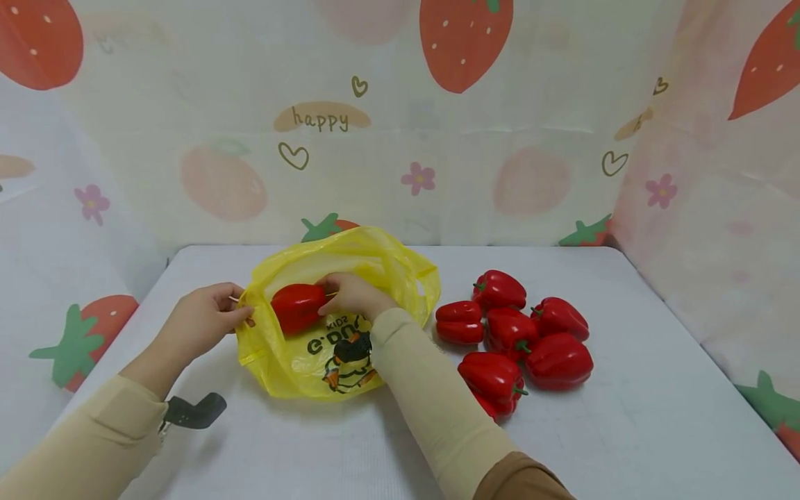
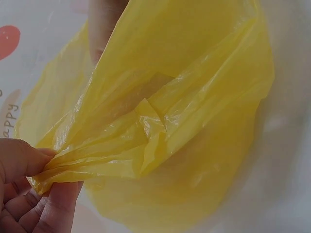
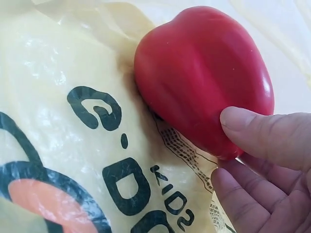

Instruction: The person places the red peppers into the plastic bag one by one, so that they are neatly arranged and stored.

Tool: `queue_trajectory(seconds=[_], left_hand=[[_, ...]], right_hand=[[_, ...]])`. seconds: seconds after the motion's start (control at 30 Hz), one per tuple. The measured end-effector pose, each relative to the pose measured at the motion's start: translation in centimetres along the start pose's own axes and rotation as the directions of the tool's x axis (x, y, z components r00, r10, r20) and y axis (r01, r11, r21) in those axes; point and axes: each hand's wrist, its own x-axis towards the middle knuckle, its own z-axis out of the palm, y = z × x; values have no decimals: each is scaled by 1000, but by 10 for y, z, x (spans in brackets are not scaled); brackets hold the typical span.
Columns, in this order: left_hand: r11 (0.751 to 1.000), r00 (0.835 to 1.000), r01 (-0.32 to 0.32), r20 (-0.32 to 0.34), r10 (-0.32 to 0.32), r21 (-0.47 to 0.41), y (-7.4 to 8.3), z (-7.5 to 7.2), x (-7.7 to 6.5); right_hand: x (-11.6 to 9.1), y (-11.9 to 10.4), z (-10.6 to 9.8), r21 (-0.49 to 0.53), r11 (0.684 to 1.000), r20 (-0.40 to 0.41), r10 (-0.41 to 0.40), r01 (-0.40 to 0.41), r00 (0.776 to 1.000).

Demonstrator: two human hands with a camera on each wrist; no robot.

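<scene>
A yellow plastic bag with dark lettering and a cartoon print lies on the table with its mouth spread. My left hand pinches the left edge of the bag's mouth between thumb and fingers; the left wrist view shows the film gathered there. Inside the mouth, my right hand holds a red bell pepper by its stem end. In the right wrist view the thumb presses the pepper and the other fingers curl below its end. The pepper overlaps the bag's printed inside.
To the right of the bag, several red bell peppers lie grouped on the white table. The nearest one is partly covered by the right sleeve. A dark angled piece sticks out from the left wrist. Printed cloth hangs behind and at both sides.
</scene>
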Motion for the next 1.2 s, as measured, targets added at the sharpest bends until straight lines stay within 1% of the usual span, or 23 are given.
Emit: queue_trajectory(seconds=[0.07,0.3,0.43,0.57,0.8,1.0,1.2], left_hand=[[1000,1000,0,0,0,1,1,0,0],[1000,1000,-4,-3,4,-3,3,1,2],[1000,1000,-15,-10,15,4,4,0,3],[1000,1000,-14,-7,14,9,2,-1,2],[1000,1000,-11,-13,11,5,1,-2,2],[1000,1000,-13,-17,13,-1,0,0,3],[1000,1000,-10,-17,10,0,0,0,2]], right_hand=[[0,0,-1,4,1000,2,2,-2,1000],[-4,-3,-14,92,996,20,-6,4,1000],[-6,-6,-22,74,997,15,-21,20,1000],[-10,-14,-27,32,999,26,-32,31,999],[-17,-28,-31,-23,998,76,-50,52,996],[-26,-30,-40,-18,997,129,-78,81,989],[-37,-32,-54,-50,995,204,-76,88,976]])
